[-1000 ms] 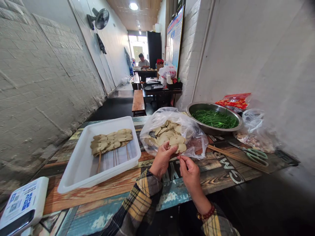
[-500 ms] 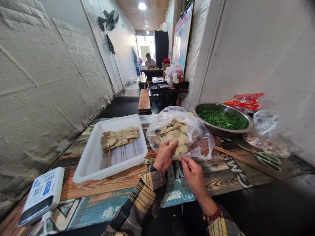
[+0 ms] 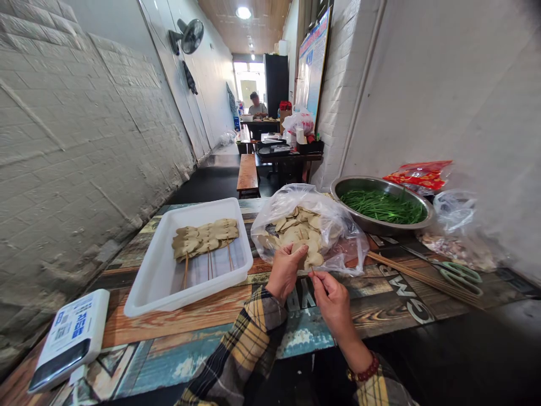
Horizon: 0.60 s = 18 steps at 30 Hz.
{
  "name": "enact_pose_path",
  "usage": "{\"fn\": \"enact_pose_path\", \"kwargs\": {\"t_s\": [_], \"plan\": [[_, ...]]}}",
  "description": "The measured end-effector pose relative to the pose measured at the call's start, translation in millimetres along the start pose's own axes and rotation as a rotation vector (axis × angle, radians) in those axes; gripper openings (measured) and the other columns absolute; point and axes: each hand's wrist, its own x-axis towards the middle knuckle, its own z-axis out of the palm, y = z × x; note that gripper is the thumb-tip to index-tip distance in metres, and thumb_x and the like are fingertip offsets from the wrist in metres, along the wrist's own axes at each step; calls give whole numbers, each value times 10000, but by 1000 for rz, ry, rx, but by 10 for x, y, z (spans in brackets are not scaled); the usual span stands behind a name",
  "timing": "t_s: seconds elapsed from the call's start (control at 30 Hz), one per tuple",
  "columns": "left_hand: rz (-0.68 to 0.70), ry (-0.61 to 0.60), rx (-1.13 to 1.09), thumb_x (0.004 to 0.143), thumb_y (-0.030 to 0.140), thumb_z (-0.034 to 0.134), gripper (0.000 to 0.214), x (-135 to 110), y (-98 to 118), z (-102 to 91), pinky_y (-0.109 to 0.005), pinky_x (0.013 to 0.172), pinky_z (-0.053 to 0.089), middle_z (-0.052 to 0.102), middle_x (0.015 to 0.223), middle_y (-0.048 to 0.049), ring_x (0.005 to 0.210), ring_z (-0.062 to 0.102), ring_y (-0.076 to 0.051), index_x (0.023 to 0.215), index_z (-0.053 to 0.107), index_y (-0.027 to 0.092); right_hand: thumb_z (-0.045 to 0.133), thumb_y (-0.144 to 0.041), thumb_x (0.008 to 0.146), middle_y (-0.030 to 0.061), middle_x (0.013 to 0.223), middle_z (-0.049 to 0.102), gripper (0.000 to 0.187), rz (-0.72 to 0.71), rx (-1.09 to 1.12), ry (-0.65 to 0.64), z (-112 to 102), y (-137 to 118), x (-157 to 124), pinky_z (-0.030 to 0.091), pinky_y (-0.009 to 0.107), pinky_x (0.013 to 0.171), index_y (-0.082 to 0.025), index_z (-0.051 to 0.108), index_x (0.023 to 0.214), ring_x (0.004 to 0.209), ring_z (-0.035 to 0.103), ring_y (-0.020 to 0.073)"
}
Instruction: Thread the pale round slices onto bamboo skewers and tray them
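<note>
My left hand (image 3: 284,272) pinches thin, round, pale tan slices (image 3: 313,259) at the front edge of an open clear plastic bag (image 3: 353,246). My right hand (image 3: 333,300), just below, is closed on the lower part of a thin wooden skewer (image 3: 312,270), which runs up into those slices. More loose slices (image 3: 291,231) fill the bag behind my fingers. To the left, a white plastic tray (image 3: 146,286) holds several finished-looking skewers of slices (image 3: 205,238), side by side, their sticks toward me.
A steel bowl (image 3: 382,228) of green chives stands right of the bag. Several bare skewers (image 3: 416,275) and green-handled scissors (image 3: 459,273) lie in front of it. At the left front is a white device (image 3: 70,338). A person (image 3: 257,107) sits far back.
Both hands keep their grips on the slices and the skewer. The slices at the skewer have shifted very slightly; the tray and bag stay in place.
</note>
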Motion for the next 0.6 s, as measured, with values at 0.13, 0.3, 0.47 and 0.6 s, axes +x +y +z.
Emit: {"fn": "enact_pose_path", "kwargs": {"t_s": [0.13,0.3,0.47,0.6], "plan": [[-11,-30,5,557,372,845,366,-7,-2,-1,-222,565,444,658,677,-21,565,578,-109,776,679,130,505,-405,889,4,506,614,315,18,18,-13,2,9,7,463,240,473,-184,727,855,517,604,172],[-27,-127,31,571,331,842,381,-32,33,26,-204,608,451,669,776,-27,635,587,-104,859,679,144,507,-416,885,10,516,614,320,36,19,46,-19,3,18,445,240,457,-179,719,846,499,582,168],[8,-154,58,550,263,852,457,-30,-21,29,-217,669,474,686,892,-47,727,624,-125,953,670,151,512,-434,883,-23,460,548,332,54,31,48,-28,6,18,391,224,411,-177,713,825,416,498,136],[7,-118,79,575,281,840,433,-9,2,-6,-222,648,471,684,843,-42,687,621,-121,946,665,142,498,-454,894,-37,449,510,358,78,59,60,-26,45,9,368,224,407,-169,711,861,394,451,124]]}}
